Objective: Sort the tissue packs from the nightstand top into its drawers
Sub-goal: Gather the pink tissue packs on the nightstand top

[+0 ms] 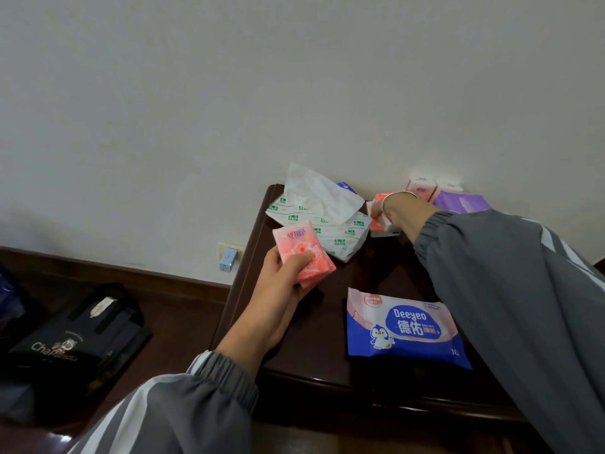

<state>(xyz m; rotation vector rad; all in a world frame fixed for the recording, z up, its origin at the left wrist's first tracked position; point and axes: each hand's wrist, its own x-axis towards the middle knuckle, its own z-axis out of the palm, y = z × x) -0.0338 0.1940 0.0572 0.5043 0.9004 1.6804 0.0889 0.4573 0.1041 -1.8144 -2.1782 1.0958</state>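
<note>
My left hand (286, 278) grips a small pink tissue pack (302, 253) above the left part of the dark wooden nightstand top (311, 342). My right hand (394, 208) reaches to the back of the top and its fingers close round another pink pack (376, 224) lying there. A large white pack with green print (330, 234) has a tissue sticking out of it. A blue and pink wet-wipe pack (406, 329) lies flat near the front. A purple pack (461, 201) and small pink-white packs (420, 188) sit against the wall. No drawer is in view.
A white wall rises behind the nightstand, with a socket and blue charger (229, 258) low on it to the left. A black bag (75, 342) lies on the dark floor at the left. The nightstand's front edge runs across the lower middle.
</note>
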